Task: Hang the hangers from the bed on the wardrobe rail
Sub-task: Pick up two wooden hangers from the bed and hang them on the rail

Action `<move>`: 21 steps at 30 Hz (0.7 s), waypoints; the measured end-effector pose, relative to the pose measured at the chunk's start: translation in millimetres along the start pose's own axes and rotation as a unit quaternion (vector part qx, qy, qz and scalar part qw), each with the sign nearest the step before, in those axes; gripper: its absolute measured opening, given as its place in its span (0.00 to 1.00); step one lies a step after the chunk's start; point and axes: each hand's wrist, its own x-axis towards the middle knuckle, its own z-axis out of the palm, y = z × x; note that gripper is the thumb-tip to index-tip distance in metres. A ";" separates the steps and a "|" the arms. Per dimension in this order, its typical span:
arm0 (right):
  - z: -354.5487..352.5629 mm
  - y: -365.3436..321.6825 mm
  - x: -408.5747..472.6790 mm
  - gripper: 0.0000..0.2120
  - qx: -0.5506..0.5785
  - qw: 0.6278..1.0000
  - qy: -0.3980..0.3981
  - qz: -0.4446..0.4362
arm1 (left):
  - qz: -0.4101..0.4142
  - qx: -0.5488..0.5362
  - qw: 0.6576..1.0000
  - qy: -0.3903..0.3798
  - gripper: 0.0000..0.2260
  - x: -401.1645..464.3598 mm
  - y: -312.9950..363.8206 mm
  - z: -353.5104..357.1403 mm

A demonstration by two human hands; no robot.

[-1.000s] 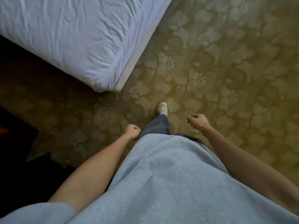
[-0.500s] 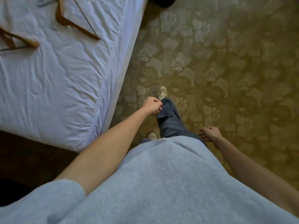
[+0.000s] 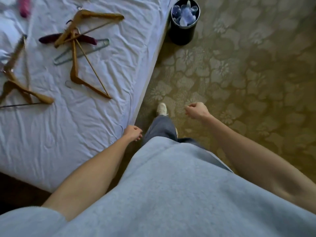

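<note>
Several hangers lie scattered on the white bed (image 3: 68,134) at the upper left. One wooden hanger (image 3: 75,76) lies nearest the bed's right edge, another wooden hanger (image 3: 92,16) above it, a dark red padded hanger (image 3: 49,38) and a grey wire hanger (image 3: 95,47) under them. More wooden hangers (image 3: 25,93) lie at the far left. My left hand (image 3: 132,133) hangs loosely curled beside the bed's edge and holds nothing. My right hand (image 3: 196,111) hangs loosely curled over the carpet, empty. The wardrobe rail is out of view.
A black round bin (image 3: 183,31) with clear plastic inside stands on the floor by the bed's right edge. Patterned olive carpet (image 3: 239,74) covers the floor to the right. My foot in a white shoe (image 3: 161,108) steps along the bed. A pink item (image 3: 24,6) lies at the bed's top left.
I have walked forward along the bed; the hangers and the bin have come into view. My arms have swung: the left hand dropped back, the right hand came forward.
</note>
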 end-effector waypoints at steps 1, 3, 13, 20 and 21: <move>-5.1 -28.9 13.8 0.10 -0.009 1.000 -0.004 -0.018 | -0.008 -0.003 1.000 0.000 0.09 8.2 8.1 -7.4; -14.6 -81.4 39.7 0.09 -0.033 0.998 -0.019 -0.051 | -0.021 -0.028 0.999 0.001 0.09 25.9 24.8 -19.8; -93.5 -272.1 183.8 0.11 -0.195 0.977 -0.044 -0.071 | -0.018 -0.057 0.998 0.013 0.11 111.9 200.4 -110.7; -177.5 -347.4 258.8 0.10 -0.240 0.970 -0.015 -0.033 | 0.046 -0.139 0.989 0.035 0.10 161.3 359.1 -179.1; -185.4 -357.6 269.5 0.10 -0.250 0.968 -0.015 -0.026 | 0.061 -0.140 0.987 0.051 0.10 169.0 378.3 -188.5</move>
